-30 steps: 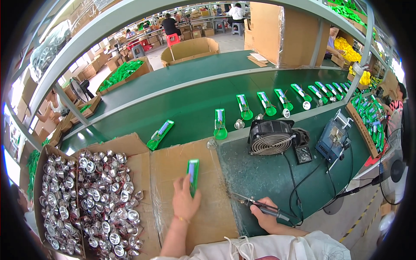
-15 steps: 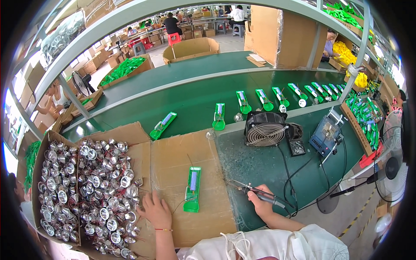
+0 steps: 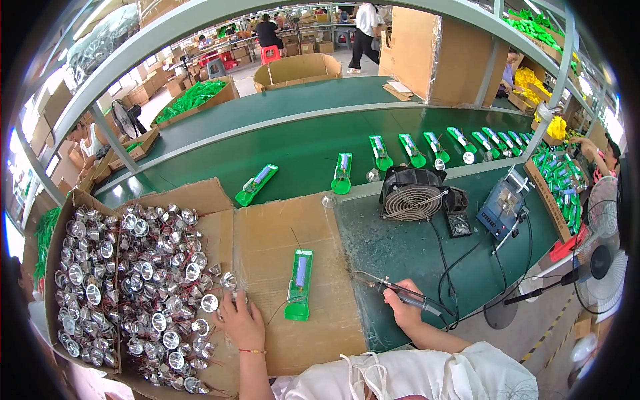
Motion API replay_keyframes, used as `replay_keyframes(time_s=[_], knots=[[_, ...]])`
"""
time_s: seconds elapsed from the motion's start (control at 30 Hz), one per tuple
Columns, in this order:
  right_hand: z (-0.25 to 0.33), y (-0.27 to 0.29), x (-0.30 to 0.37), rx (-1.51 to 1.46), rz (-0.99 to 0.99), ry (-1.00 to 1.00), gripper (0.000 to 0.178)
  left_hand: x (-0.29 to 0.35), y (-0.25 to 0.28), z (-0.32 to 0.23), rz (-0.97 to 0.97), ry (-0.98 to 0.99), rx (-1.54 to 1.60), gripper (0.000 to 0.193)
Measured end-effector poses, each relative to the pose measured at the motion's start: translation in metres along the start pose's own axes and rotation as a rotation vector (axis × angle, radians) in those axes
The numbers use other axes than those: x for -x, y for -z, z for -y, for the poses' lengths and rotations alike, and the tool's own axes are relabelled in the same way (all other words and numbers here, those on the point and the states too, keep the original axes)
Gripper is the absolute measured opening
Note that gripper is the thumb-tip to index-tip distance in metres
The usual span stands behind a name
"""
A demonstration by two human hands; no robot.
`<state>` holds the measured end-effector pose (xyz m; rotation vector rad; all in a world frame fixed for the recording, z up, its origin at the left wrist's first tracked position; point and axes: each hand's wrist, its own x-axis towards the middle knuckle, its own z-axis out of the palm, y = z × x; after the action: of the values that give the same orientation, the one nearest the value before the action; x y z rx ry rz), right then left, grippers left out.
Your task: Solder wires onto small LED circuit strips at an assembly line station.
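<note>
My left hand (image 3: 241,325) rests at the right side of the box of reflector cups (image 3: 160,267), fingers stretched and slightly apart. Just past its fingertips is a shiny silver reflector cup (image 3: 228,281); whether they touch it I cannot tell. To the right, a green flashlight housing (image 3: 299,309) with a blue cylindrical battery (image 3: 301,272) and thin wires lies on the cardboard sheet (image 3: 267,233). My right hand (image 3: 405,312) is closed around the handle of a soldering iron (image 3: 419,300), its tip pointing left toward the cardboard's edge.
Ahead, a row of green housings (image 3: 413,151) lies along the green bench. A black fan (image 3: 412,195), a tip-cleaning stand (image 3: 459,220) and a blue soldering station (image 3: 501,208) stand right, with loose black cables. Another carton of housings (image 3: 557,190) sits far right; co-workers are beyond.
A reflector cup now shows at my left fingertips, out over the box's right side. My right hand keeps the soldering iron nearly still. The view has shifted slightly; a person in the background now stands.
</note>
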<state>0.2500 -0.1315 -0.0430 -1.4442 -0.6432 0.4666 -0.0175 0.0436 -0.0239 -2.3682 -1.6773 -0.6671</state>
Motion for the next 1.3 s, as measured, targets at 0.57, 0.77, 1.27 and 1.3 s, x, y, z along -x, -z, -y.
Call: replay_keyframes(time_s=[0.57, 0.77, 1.27, 1.3], knots=[[0.002, 0.002, -0.001, -0.015, -0.019, -0.004, 0.018, -0.002, 0.022, -0.026, 0.002, -0.307, 0.301, 0.033], [-0.001, 0.003, -0.001, -0.021, -0.016, -0.007, 0.018, -0.003, 0.015, -0.036, 0.319, 0.120, 0.099, 0.025], [0.005, 0.002, -0.003, -0.040, -0.017, -0.005, 0.017, -0.016, 0.009, -0.023, 0.104, -0.083, 0.445, 0.013], [0.005, 0.001, -0.003, -0.042, -0.012, 0.003, 0.017, -0.017, 0.009, -0.024, 0.138, -0.044, 0.519, 0.010]])
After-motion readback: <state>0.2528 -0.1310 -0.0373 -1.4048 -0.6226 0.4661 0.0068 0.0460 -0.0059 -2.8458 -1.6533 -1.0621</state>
